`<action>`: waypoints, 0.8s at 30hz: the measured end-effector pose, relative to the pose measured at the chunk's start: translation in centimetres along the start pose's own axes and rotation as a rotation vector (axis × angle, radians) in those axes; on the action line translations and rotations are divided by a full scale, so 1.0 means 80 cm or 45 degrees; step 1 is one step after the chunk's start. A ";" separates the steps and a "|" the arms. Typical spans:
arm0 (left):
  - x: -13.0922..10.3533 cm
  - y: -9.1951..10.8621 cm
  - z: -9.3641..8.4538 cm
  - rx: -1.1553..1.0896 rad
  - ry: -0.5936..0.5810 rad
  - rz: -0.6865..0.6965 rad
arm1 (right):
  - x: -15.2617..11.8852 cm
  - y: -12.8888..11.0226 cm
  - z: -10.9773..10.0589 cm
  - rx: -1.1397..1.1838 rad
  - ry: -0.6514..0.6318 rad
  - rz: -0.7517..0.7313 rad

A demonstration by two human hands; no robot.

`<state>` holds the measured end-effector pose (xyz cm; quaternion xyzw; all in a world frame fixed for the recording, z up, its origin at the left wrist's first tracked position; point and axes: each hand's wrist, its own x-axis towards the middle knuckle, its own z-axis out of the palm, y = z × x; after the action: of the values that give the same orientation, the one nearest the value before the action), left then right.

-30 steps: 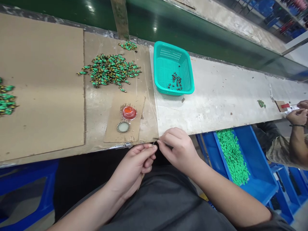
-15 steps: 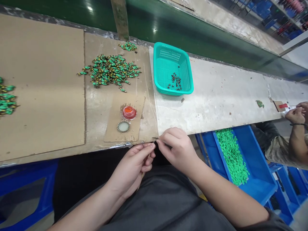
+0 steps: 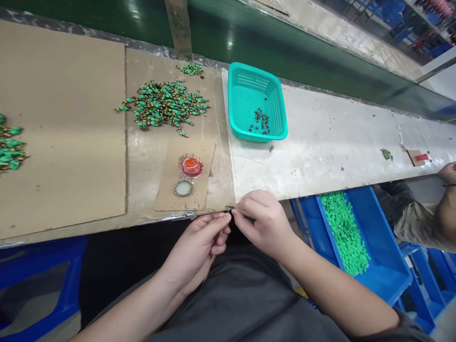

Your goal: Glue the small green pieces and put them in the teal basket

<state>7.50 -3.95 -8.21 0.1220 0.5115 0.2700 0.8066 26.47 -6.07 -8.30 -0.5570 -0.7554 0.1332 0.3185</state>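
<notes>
Close to the table's front edge, my left hand [image 3: 197, 240] is closed, thumb pressed against the forefinger. What it pinches is too small to make out; part of a thin pale stick shows below its fingers. My right hand [image 3: 265, 221] is closed too, its fingertips pinching a small dark thin piece [image 3: 229, 207] just above the left thumb tip. Beyond my hands lie a bottle cap [image 3: 183, 188] with pale contents and a red cap [image 3: 192, 167] with orange-red contents, both on a small cardboard piece [image 3: 167, 190].
A heap of small green, yellow and black pieces [image 3: 167, 104] lies behind the caps, with more [image 3: 10, 147] at far left. The teal basket [image 3: 233, 109] holds small dark pieces. A blue bin [image 3: 388, 266] with green pieces stands right, near another person's arm [image 3: 447, 209].
My hands keep almost the same pinching pose. At the far right, the other person's hands have moved away from the small red item, toward the picture's edge.
</notes>
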 end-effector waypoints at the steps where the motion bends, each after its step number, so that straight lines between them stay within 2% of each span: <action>1: 0.000 0.000 0.000 0.000 0.001 0.003 | 0.000 0.000 0.000 -0.001 0.011 0.011; 5: 0.000 0.000 -0.001 0.001 -0.004 0.010 | 0.000 0.003 -0.003 0.030 0.064 0.049; 11: 0.000 -0.001 -0.002 0.012 -0.021 0.012 | 0.001 0.004 -0.006 0.102 0.003 0.011; 17: -0.005 0.004 -0.004 0.054 -0.051 0.016 | 0.008 0.005 -0.015 0.150 0.154 0.169; 20: -0.012 0.006 -0.006 0.095 -0.096 0.020 | 0.016 0.023 -0.028 0.117 0.193 0.213; 24: -0.020 0.006 -0.011 0.133 -0.141 0.034 | 0.031 0.069 -0.047 0.014 0.229 0.245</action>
<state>6.00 -4.51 -7.16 0.1855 0.4777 0.2464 0.8226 32.61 -2.47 -7.72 -0.6348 -0.6662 0.1167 0.3736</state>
